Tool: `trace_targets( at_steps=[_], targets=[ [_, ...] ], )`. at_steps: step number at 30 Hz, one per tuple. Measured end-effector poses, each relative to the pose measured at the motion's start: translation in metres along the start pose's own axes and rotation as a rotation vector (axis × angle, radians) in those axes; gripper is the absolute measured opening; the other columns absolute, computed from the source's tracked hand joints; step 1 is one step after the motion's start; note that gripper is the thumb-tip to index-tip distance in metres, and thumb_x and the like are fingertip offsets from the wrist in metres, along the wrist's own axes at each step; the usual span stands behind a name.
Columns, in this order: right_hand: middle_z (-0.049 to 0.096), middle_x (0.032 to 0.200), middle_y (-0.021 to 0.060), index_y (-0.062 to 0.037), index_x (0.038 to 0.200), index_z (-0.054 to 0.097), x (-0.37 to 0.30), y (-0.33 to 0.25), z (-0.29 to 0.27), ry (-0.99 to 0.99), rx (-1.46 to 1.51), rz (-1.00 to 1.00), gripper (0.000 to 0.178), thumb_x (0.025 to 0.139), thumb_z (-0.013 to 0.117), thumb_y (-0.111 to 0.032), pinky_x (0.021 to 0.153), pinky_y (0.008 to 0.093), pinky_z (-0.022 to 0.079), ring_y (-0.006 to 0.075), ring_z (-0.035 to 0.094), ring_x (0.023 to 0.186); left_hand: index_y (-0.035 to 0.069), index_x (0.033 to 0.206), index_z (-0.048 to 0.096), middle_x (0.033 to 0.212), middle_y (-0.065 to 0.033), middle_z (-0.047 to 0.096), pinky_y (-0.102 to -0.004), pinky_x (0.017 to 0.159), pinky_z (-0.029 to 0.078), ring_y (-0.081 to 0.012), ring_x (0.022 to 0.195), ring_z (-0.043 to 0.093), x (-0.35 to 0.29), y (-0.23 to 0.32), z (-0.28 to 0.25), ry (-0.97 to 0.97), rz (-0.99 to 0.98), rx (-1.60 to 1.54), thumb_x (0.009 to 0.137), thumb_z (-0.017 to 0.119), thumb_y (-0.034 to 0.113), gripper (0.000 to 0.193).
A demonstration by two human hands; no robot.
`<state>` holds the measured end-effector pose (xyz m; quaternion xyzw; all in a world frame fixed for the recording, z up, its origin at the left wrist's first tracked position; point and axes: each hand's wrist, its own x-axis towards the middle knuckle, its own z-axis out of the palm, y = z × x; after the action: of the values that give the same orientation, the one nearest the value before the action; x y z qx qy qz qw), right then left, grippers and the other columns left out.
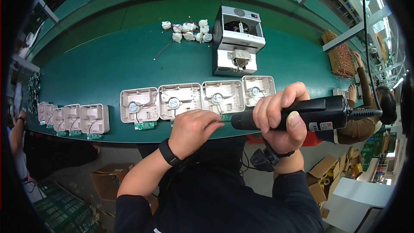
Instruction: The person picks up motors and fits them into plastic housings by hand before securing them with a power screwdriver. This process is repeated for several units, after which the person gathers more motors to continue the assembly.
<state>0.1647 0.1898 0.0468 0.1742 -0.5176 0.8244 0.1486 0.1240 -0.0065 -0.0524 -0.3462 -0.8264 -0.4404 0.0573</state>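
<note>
My right hand (pixel 280 118) is wrapped round a black electric screwdriver (pixel 317 111), which lies level with its bit pointing left. At the end of the thin bit (pixel 226 121), the thumb and fingers of my left hand (pixel 192 131) are pinched together. Whatever small thing they may hold there is hidden. Just beyond my hands stands a row of open white plastic housings (pixel 139 92). Each has a round white motor-like part (pixel 174 103) with wires inside. Green circuit boards (pixel 145 125) hang from wires at the housings' near side, some partly covered by my hands.
A silver and black machine (pixel 239 41) stands behind the housings. Left of it lie several round white parts (pixel 188 26) with wires. More housings (pixel 94 118) line the bench's left. A cable (pixel 366 39) runs to the screwdriver. People (pixel 360 131) work at both sides.
</note>
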Motion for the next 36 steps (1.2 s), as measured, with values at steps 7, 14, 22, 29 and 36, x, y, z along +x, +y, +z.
trace_targets(
  at_steps=[7,14,22,29,36],
  targets=[
    [0.051,0.067,0.0029,-0.0095,0.102,0.043,-0.002,-0.003,-0.002,0.038,-0.1,-0.009,0.032,0.091,0.065,-0.03,0.055,0.0308,0.045,0.0155,0.05,0.053,0.008,0.108,0.072,0.102,-0.0102,0.073,-0.0368,0.076,0.057,-0.0285,0.091,0.071,0.0,0.004,-0.017,0.085,0.042,0.043,0.076,0.085,0.016,0.036],
    [0.048,0.067,0.004,-0.0064,0.104,0.044,0.004,0.009,-0.047,0.185,-0.274,-0.218,0.023,0.093,0.061,-0.017,0.057,0.0309,0.045,0.0157,0.05,0.058,0.003,0.128,0.064,0.121,-0.0107,0.068,-0.0317,0.084,0.051,-0.0211,0.106,0.064,-0.068,-0.088,-0.114,0.528,-0.435,0.358,0.088,0.076,0.014,0.043],
    [0.054,0.07,0.0085,-0.0018,0.104,0.046,0.017,0.037,-0.074,0.288,-0.44,-0.183,0.016,0.092,0.058,-0.004,0.058,0.0329,0.047,0.0161,0.049,0.059,0.0,0.137,0.059,0.125,-0.0128,0.065,-0.0312,0.093,0.048,-0.0194,0.11,0.061,-0.102,-0.146,-0.115,0.366,-0.728,0.178,0.099,0.068,0.029,0.049],
    [0.054,0.069,0.0089,-0.0018,0.1,0.047,0.017,0.059,-0.085,0.318,-0.41,-0.19,0.015,0.092,0.059,-0.004,0.057,0.0329,0.047,0.0167,0.05,0.058,-0.003,0.134,0.06,0.122,-0.0137,0.065,-0.0316,0.096,0.046,-0.0206,0.109,0.061,-0.101,-0.149,-0.111,0.373,-0.751,0.179,0.099,0.067,0.033,0.052],
    [0.054,0.069,0.0086,-0.0019,0.1,0.047,0.019,0.066,-0.085,0.353,-0.354,-0.189,0.015,0.091,0.06,-0.002,0.057,0.0323,0.047,0.0164,0.05,0.058,-0.005,0.128,0.063,0.113,-0.0122,0.066,-0.0331,0.093,0.047,-0.0202,0.105,0.061,-0.092,-0.14,-0.116,0.349,-0.726,0.233,0.098,0.068,0.035,0.05]
  ],
)
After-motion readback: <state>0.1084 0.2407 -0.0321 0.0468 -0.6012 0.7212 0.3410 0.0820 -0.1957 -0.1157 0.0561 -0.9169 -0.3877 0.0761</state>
